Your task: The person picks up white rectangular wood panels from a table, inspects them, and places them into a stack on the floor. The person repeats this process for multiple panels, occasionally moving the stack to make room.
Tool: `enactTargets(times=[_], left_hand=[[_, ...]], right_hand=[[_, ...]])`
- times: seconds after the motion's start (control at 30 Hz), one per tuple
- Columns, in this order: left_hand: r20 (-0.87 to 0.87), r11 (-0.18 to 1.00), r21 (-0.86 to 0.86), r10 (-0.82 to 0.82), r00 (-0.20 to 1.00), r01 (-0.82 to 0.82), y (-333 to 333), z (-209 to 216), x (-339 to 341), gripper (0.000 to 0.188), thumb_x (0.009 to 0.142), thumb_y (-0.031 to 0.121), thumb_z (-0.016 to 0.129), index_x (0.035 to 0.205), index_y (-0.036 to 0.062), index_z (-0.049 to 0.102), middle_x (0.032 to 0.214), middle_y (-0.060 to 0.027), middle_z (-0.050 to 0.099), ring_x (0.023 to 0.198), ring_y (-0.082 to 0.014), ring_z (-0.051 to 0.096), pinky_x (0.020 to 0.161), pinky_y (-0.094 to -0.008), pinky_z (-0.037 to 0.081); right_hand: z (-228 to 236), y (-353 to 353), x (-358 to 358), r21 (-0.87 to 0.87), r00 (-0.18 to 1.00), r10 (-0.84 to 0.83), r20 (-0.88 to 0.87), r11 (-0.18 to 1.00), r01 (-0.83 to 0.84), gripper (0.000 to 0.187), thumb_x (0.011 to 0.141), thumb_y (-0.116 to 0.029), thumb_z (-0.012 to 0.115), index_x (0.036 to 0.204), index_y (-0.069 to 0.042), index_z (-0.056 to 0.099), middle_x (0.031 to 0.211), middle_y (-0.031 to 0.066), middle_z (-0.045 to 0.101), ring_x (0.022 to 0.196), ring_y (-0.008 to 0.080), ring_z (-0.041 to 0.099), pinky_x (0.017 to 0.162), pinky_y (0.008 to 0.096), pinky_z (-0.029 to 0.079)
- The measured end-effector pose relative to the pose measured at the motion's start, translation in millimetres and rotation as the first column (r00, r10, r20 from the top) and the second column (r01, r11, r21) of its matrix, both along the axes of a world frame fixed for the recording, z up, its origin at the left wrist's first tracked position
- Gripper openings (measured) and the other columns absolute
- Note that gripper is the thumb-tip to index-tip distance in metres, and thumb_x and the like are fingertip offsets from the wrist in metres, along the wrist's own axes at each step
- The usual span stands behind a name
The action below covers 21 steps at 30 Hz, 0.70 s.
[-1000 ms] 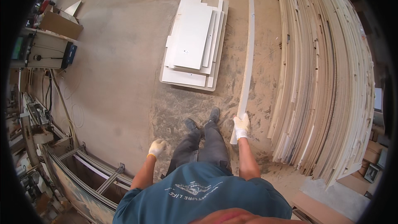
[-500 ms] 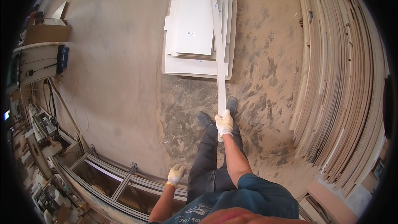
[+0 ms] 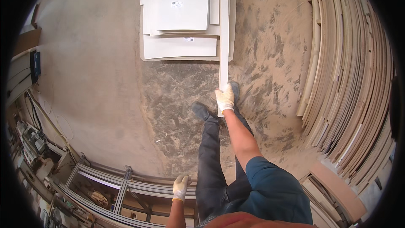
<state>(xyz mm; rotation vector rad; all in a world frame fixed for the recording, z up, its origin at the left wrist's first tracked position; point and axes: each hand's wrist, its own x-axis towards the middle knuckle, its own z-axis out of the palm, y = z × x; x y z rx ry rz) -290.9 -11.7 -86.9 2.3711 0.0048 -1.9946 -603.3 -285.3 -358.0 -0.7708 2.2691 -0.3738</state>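
Observation:
My right hand point(image 3: 225, 98), in a knitted cream glove, is closed around the near end of a long, narrow white board strip point(image 3: 224, 55). The strip runs away from me along the right side of a low stack of white panels point(image 3: 180, 46), and its far end goes out at the top of the picture. A short piece of the strip sticks out on the near side of my grip. My left hand point(image 3: 180, 187), gloved likewise, hangs at my left beside the metal frame with its fingers loosely apart and nothing in it.
Long boards point(image 3: 344, 80) stand in a deep row along the right. An aluminium-railed frame point(image 3: 122, 190) lies close at my lower left, with machine parts and cables beyond it. My shoes point(image 3: 200, 110) stand on the dusty floor point(image 3: 101, 84) short of the panel stack.
The view has shifted, with the panel stack now farther left and higher. The strip lies straighter along the stack's right side. My right hand keeps its grip; my left hand still hangs free.

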Motion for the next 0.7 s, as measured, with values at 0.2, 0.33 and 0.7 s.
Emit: enactTargets(times=[0.2,0.33,0.7], left_hand=[[-0.02,0.996,0.029,0.079,0.997,-0.079,-5,-40,-12,0.026,0.105,0.016,0.058,0.119,-0.0037,0.067,0.097,-0.0114,0.072,0.084,-0.019,0.071,0.075,-0.0295,0.058],[-0.039,0.997,0.064,0.044,0.998,-0.042,-11,-51,-21,0.025,0.105,0.016,0.059,0.118,-0.004,0.067,0.099,-0.0113,0.073,0.085,-0.0183,0.071,0.075,-0.0293,0.058],[-0.007,1.0,-0.016,0.022,1.0,-0.022,-14,-54,-22,0.03,0.104,0.019,0.061,0.121,-0.0048,0.067,0.101,-0.0148,0.074,0.086,-0.021,0.072,0.077,-0.0321,0.06]], right_hand=[[-61,23,16,0.165,0.994,0.105,0.02,0.98,-0.107,0.057,0.084,-0.039,0.08,0.12,-0.002,0.056,0.108,0.0264,0.07,0.104,0.0467,0.068,0.089,0.0538,0.054],[-90,44,36,0.314,0.994,0.11,0.013,0.943,-0.108,0.059,0.083,-0.04,0.08,0.122,-0.004,0.055,0.113,0.0251,0.069,0.104,0.0445,0.069,0.089,0.0534,0.054],[-29,25,4,0.342,0.873,0.483,0.065,0.811,-0.474,0.067,0.085,-0.053,0.077,0.128,-0.005,0.056,0.134,0.02,0.057,0.13,0.0387,0.055,0.106,0.0505,0.047]])
